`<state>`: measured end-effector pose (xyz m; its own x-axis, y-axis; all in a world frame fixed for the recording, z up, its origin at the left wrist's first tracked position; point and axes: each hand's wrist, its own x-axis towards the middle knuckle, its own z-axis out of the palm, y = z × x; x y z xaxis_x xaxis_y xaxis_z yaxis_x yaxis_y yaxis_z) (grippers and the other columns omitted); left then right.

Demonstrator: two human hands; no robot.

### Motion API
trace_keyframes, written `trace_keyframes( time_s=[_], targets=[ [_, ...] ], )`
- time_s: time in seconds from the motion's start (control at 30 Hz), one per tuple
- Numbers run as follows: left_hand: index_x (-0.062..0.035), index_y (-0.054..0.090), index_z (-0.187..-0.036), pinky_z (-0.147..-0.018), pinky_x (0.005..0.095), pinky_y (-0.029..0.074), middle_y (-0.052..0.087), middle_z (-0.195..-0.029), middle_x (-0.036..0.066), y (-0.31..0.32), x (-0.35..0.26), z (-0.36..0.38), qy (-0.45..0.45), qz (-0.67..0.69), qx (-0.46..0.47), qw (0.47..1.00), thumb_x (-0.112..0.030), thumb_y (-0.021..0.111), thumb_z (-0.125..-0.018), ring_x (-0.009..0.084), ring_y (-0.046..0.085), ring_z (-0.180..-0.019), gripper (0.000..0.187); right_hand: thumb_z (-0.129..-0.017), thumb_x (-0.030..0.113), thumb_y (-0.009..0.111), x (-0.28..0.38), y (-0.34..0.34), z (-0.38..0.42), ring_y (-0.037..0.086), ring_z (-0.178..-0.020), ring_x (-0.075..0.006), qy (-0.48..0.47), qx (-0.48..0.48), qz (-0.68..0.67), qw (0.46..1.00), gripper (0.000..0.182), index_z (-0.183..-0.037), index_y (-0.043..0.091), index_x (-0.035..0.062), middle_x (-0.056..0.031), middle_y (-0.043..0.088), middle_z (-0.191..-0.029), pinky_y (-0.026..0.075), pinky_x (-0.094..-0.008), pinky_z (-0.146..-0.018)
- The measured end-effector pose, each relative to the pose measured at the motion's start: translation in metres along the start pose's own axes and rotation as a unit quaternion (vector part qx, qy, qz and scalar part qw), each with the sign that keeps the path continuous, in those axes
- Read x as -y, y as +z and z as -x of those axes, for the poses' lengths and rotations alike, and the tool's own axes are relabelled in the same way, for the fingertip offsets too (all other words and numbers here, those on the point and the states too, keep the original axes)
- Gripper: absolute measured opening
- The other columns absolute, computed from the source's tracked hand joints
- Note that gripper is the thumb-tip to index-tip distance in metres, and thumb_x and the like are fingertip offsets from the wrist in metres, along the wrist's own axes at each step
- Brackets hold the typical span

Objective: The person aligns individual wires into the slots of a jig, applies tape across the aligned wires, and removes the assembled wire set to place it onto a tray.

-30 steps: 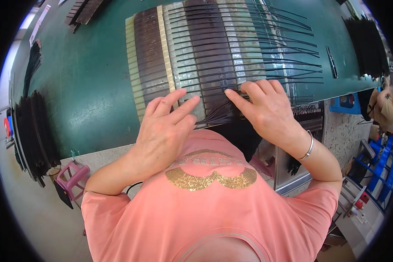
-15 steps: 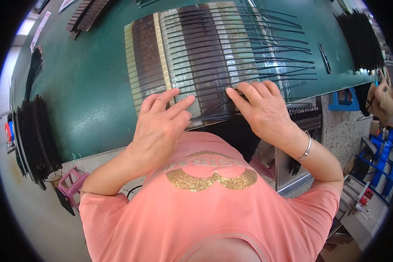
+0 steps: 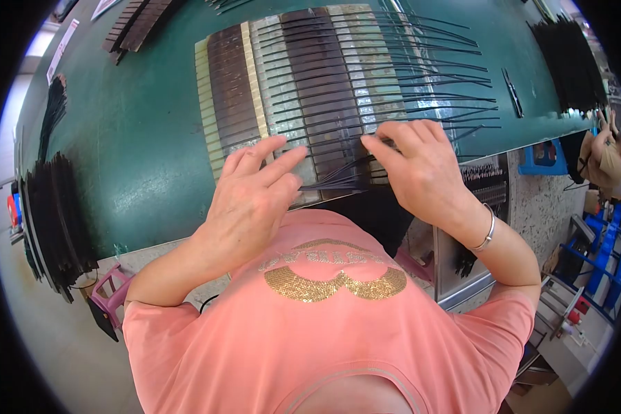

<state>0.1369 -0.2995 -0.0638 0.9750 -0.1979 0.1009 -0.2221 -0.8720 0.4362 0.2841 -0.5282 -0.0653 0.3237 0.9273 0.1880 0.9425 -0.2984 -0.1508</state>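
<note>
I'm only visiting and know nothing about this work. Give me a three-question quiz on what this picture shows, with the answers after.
1. True or false: both hands rest on the near edge of the slotted board.
2. What lies across the board? A) thin black wires B) paper strips C) metal screws
3. Fill in: the table top is dark ____.

Key
1. True. The left hand and the right hand both have their fingers spread on the board's near edge.
2. A. Thin black wires lie in rows across it, and a loose bunch of wires sits between the hands.
3. green.
</note>
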Motion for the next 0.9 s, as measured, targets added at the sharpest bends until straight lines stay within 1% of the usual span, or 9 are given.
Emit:
trace_keyframes(
  time_s=[0.3, 0.4, 0.47, 0.5, 0.6, 0.63, 0.7, 0.77, 0.9],
  targets=[
    [-0.0036, 0.065, -0.088, -0.096, 0.0478, 0.040, 0.061, -0.132, 0.010, 0.003, 0.012, -0.007, -0.020, 0.022, 0.004, 1.000, 0.000, 0.073, -0.073, 0.0344, 0.047, -0.129, 0.018, -0.078, 0.007, 0.063, -0.008, 0.010, -0.016, 0.056, -0.102, -0.0239, -0.020, 0.019, 0.013, 1.000, 0.035, -0.112, 0.068, 0.0041, -0.0078, 0.060, -0.111, 0.042, -0.0375, -0.088],
    [-0.0029, 0.065, -0.089, -0.094, 0.0460, 0.041, 0.064, -0.125, 0.010, -0.003, 0.007, -0.007, -0.015, 0.020, -0.005, 1.000, 0.001, 0.073, -0.073, 0.0340, 0.050, -0.124, 0.018, -0.076, 0.010, 0.067, -0.006, 0.008, -0.017, 0.058, -0.097, -0.0249, -0.020, -0.008, -0.019, 1.000, 0.035, -0.111, 0.067, 0.0041, -0.0079, 0.061, -0.108, 0.043, -0.0383, -0.086],
    [-0.0028, 0.065, -0.089, -0.089, 0.0432, 0.043, 0.067, -0.112, 0.010, -0.006, 0.001, -0.005, -0.017, 0.062, -0.002, 0.998, 0.000, 0.072, -0.075, 0.0316, 0.056, -0.113, 0.016, -0.076, 0.014, 0.070, 0.001, 0.006, -0.019, 0.059, -0.093, -0.0258, -0.011, -0.045, -0.105, 0.993, 0.036, -0.110, 0.067, 0.0038, -0.0082, 0.062, -0.105, 0.044, -0.0389, -0.084],
    [-0.0027, 0.065, -0.089, -0.087, 0.0419, 0.044, 0.068, -0.106, 0.009, -0.007, -0.002, -0.002, -0.023, 0.082, -0.002, 0.996, -0.001, 0.072, -0.075, 0.0304, 0.059, -0.107, 0.016, -0.074, 0.019, 0.075, 0.010, 0.001, -0.021, 0.060, -0.087, -0.0269, -0.023, -0.068, -0.155, 0.985, 0.045, -0.115, 0.064, 0.0043, -0.0089, 0.062, -0.102, 0.045, -0.0404, -0.081],
    [-0.0021, 0.064, -0.089, -0.076, 0.0393, 0.046, 0.066, -0.083, 0.010, -0.021, -0.011, 0.003, -0.068, 0.097, 0.052, 0.992, -0.003, 0.071, -0.079, 0.0289, 0.063, -0.084, 0.013, -0.075, 0.019, 0.074, 0.034, 0.000, -0.024, 0.061, -0.085, -0.0258, -0.030, 0.006, -0.264, 0.964, 0.051, -0.122, 0.058, 0.0076, -0.0073, 0.063, -0.092, 0.046, -0.0397, -0.079],
    [-0.0020, 0.064, -0.090, -0.073, 0.0394, 0.046, 0.065, -0.080, 0.011, -0.022, -0.012, 0.004, -0.064, 0.115, 0.044, 0.990, -0.004, 0.070, -0.080, 0.0296, 0.063, -0.079, 0.012, -0.076, 0.018, 0.073, 0.039, 0.000, -0.021, 0.062, -0.076, -0.0274, -0.029, 0.035, -0.258, 0.965, 0.041, -0.114, 0.061, 0.0070, -0.0070, 0.062, -0.081, 0.047, -0.0395, -0.072],
    [-0.0016, 0.064, -0.090, -0.067, 0.0398, 0.046, 0.063, -0.073, 0.012, -0.022, -0.014, 0.007, -0.058, 0.153, 0.028, 0.986, -0.006, 0.069, -0.082, 0.0310, 0.062, -0.070, 0.011, -0.076, 0.015, 0.072, 0.031, 0.001, -0.007, 0.064, -0.072, -0.0309, 0.001, 0.084, -0.243, 0.966, 0.030, -0.104, 0.065, 0.0072, -0.0099, 0.063, -0.078, 0.050, -0.0416, -0.068],
    [-0.0014, 0.063, -0.091, -0.064, 0.0409, 0.047, 0.062, -0.072, 0.013, -0.015, -0.013, 0.009, -0.071, 0.167, 0.020, 0.983, -0.008, 0.068, -0.084, 0.0332, 0.062, -0.067, 0.010, -0.074, 0.013, 0.071, 0.009, -0.028, 0.007, 0.066, -0.077, -0.0334, 0.087, 0.110, -0.267, 0.954, 0.026, -0.099, 0.068, 0.0070, -0.0128, 0.066, -0.081, 0.051, -0.0438, -0.069],
    [-0.0018, 0.064, -0.091, -0.060, 0.0426, 0.047, 0.063, -0.071, 0.015, 0.007, -0.019, 0.005, -0.109, 0.182, 0.018, 0.977, -0.012, 0.066, -0.088, 0.0355, 0.062, -0.067, 0.011, -0.071, 0.000, 0.068, -0.068, -0.084, 0.049, 0.066, -0.089, -0.0339, 0.241, 0.180, -0.064, 0.951, 0.034, -0.104, 0.068, 0.0061, -0.0151, 0.068, -0.092, 0.051, -0.0423, -0.079]
  ],
)
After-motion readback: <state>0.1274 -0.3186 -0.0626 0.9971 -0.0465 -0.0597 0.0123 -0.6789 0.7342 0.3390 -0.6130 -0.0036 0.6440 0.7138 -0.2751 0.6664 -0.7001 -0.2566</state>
